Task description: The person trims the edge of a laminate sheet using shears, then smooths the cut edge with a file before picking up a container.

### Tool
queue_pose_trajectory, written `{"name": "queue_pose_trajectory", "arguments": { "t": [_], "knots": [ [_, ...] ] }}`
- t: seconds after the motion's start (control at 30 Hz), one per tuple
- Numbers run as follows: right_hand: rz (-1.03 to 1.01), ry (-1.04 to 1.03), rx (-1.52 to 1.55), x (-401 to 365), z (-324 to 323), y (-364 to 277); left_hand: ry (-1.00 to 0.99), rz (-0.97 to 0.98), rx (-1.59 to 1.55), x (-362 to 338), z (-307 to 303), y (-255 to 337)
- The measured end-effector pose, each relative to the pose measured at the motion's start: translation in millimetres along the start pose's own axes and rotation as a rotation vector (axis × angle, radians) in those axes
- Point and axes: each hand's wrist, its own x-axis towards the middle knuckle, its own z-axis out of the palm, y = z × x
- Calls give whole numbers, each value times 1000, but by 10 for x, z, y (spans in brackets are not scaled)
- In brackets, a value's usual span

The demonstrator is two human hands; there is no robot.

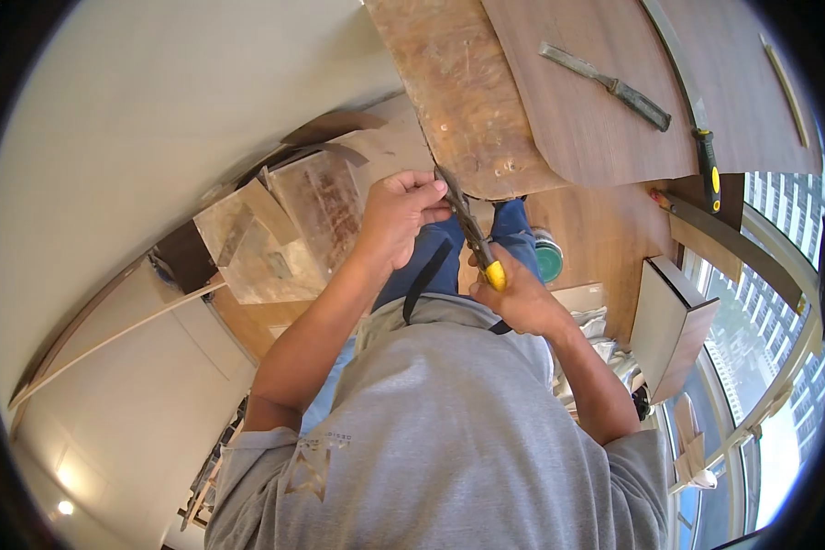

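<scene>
A long dark tool (466,220) with a yellow end slants between my two hands. My right hand (515,295) is closed around its yellow-ended handle, close to my waist. At the tool's far tip, my left hand (405,216) has its thumb and fingers pinched together; whether it grips the tip or a small piece there is too small to tell. Just beyond the tip is the corner edge of a worn, stained wooden board (475,110). A wood-grain sheet (568,137) lies over the board's right part, with a chisel (605,84) on it.
A saw (687,73) with a black and yellow handle lies at the upper right, beside a thin strip (785,90). A green-topped can (548,257) stands on the floor. A stained panel (247,257) with offcuts is at left, and windows (752,321) are at right.
</scene>
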Motion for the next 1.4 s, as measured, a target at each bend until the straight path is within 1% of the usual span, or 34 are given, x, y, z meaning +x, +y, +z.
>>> {"name": "queue_pose_trajectory", "arguments": {
  "t": [0.03, 0.1, 0.2, 0.3, 0.43, 0.5, 0.53, 0.57, 0.6, 0.63, 0.67, 0.73, 0.77, 0.83, 0.87, 0.9, 0.93, 0.97, 1.0, 1.03, 1.07, 1.13, 1.17, 1.2, 1.27, 1.33, 1.37, 1.4],
  "knots": [
    [-2, 1, 2, 2, 5, 10, -1, 2, -10, 1, 2, -3],
    [-78, 66, -75, 8, 25, 38, -4, 4, -6, -5, 8, 8],
    [-95, 56, -80, 26, -2, 74, -4, -1, 2, -20, 16, 10],
    [-95, 115, 0, 29, 114, 111, -8, 9, -1, -32, 30, 34],
    [-136, 64, -62, 27, 63, 117, -10, 29, -9, -48, 50, 46],
    [-218, 18, 45, 16, -17, 197, 13, 62, -34, -81, 30, 67],
    [-217, 17, 51, -9, -48, 221, 38, 93, -61, -101, 17, 77],
    [-272, 11, 127, -58, -84, 229, 38, 89, -56, -103, 15, 99],
    [-327, 4, 202, -113, -116, 217, 80, 122, -74, -100, 21, 129],
    [-333, 62, 213, -183, -138, 178, 124, 158, -93, -87, 26, 153],
    [-337, 61, 218, -214, -179, 148, 125, 160, -86, -56, 29, 153],
    [-212, 92, 259, -253, -244, 130, 127, 240, 267, 29, 71, 128],
    [-313, 200, 237, -207, -214, 205, 127, 239, 272, 57, 100, 112],
    [-354, 225, 205, -194, -294, 248, 175, 277, 529, 79, 136, 124],
    [-392, 257, 168, -178, -325, 247, 181, 278, 547, 70, 147, 146],
    [-424, 300, 158, -172, -352, 201, 209, 257, 483, 44, 179, 187],
    [-432, 297, 181, -151, -383, 171, 237, 236, 420, 30, 185, 225],
    [-471, 340, 110, -130, -418, 156, 241, 236, 443, 64, 116, 263],
    [-508, 383, 38, -111, -430, 159, 324, 382, 286, 120, -11, 313],
    [-463, 356, 100, -111, -403, 176, 401, 528, 124, 140, -112, 377],
    [-467, 357, 117, -94, -383, 192, 400, 528, 141, 124, -207, 426],
    [-640, 415, -81, -54, -358, 237, 266, 441, 66, 51, -318, 499],
    [-614, 384, -121, -22, -329, 323, 130, 405, 188, -6, -370, 427],
    [-615, 386, -108, -25, -295, 351, 130, 403, 201, -112, -299, 364],
    [-470, 256, -117, -22, -200, 367, -12, 432, 472, -344, -18, 149],
    [-474, 230, -86, 40, -96, 340, -95, 346, 274, -560, 265, 5],
    [-466, 183, -94, 88, -53, 319, -101, 341, 284, -559, 302, -76],
    [-459, 132, -101, 134, -17, 326, -127, 325, 159, -554, 292, -163]
  ]
}}
